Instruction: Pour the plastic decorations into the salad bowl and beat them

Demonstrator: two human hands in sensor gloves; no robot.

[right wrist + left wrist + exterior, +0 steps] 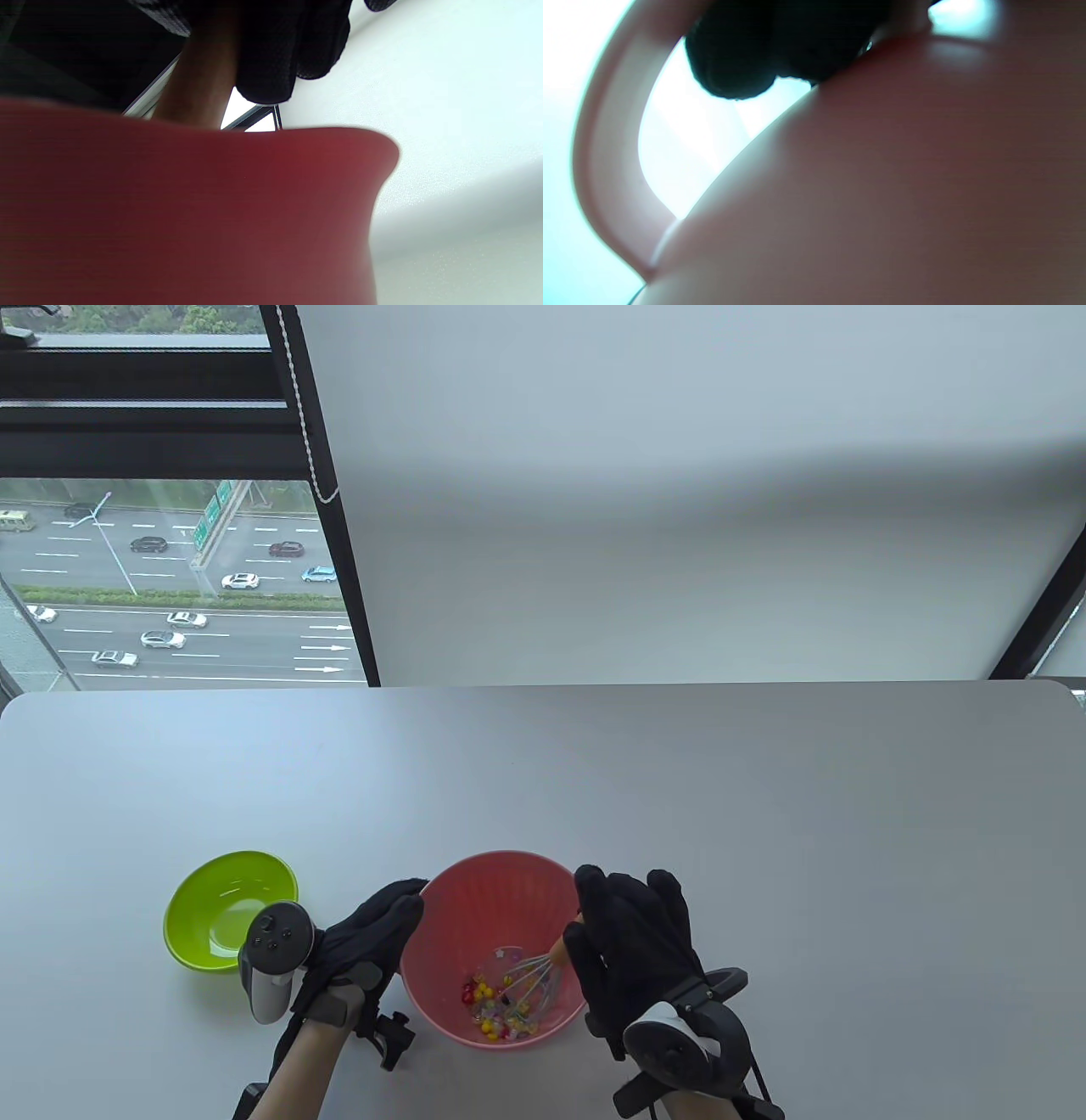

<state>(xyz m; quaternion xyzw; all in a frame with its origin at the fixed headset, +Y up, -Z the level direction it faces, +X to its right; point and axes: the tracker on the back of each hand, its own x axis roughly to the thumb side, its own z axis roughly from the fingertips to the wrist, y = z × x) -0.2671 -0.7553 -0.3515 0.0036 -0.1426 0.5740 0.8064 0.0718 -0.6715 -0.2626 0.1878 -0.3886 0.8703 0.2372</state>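
Observation:
A pink salad bowl point(475, 891) stands near the table's front edge, with small colourful plastic decorations point(496, 1005) on its bottom. My right hand point(624, 946) grips the orange handle of a wire whisk point(534, 976), whose wires reach down among the decorations. My left hand point(373, 937) holds the bowl's left side, fingers curled at the rim. In the left wrist view the bowl's outer wall point(903, 190) fills the frame, with a gloved fingertip point(734, 63) at its rim. The right wrist view shows the bowl wall point(191, 212) and the whisk handle point(203, 80) under my fingers.
A lime green bowl point(225, 899) sits left of the pink bowl, just beyond my left hand's tracker. Behind the table's far edge are a window and a grey blind.

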